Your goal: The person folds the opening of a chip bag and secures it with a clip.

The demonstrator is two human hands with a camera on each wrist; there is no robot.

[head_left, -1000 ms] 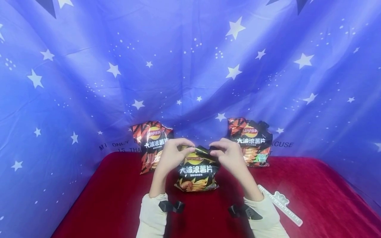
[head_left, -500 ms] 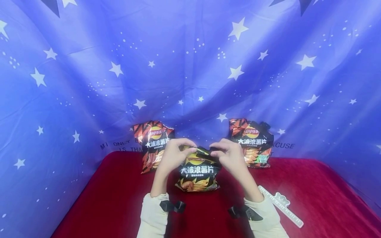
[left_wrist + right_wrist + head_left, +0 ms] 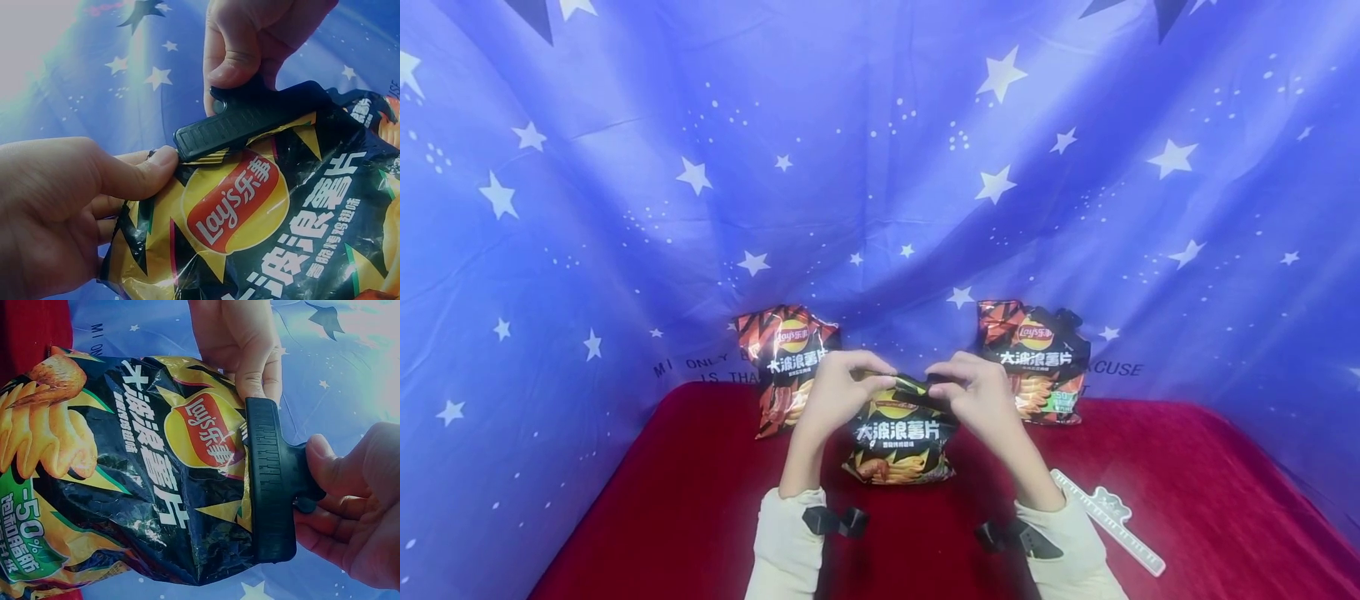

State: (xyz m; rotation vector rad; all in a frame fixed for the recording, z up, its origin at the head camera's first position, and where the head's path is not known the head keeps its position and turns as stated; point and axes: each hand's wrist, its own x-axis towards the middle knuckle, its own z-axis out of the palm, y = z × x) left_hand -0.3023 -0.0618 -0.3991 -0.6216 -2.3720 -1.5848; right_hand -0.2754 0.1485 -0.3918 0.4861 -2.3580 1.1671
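"Where's the black-and-yellow chip bag [image 3: 898, 446]?"

"Low in the middle of the head view, on the red-covered bench [image 3: 1225, 475], with a hand at each side of its top."

"What does the left hand [image 3: 837, 387] hold?"

"The bag's top edge — a narrow pinch, thumb on the front and the other fingers behind, at the left of the left wrist view."

"And the right hand [image 3: 983, 390]?"

"Its thumb and fingers pinch the handle of a black clip [image 3: 272, 481], over at the right of the right wrist view."

"Is that clip on the bag?"

"Its long bar lies along the top edge, right beside the left thumb. How firmly it grips, I can't tell."

"Anything else on the bench?"

"Two red-and-black bags stand behind: one left of centre [image 3: 786, 354], one right of centre [image 3: 1037, 337]. A whitish bar with a bear-shaped piece [image 3: 1120, 529] lies at lower right, partly behind the right sleeve [image 3: 1067, 558]. A blue star-print cloth [image 3: 880, 192] fills the upper frame."
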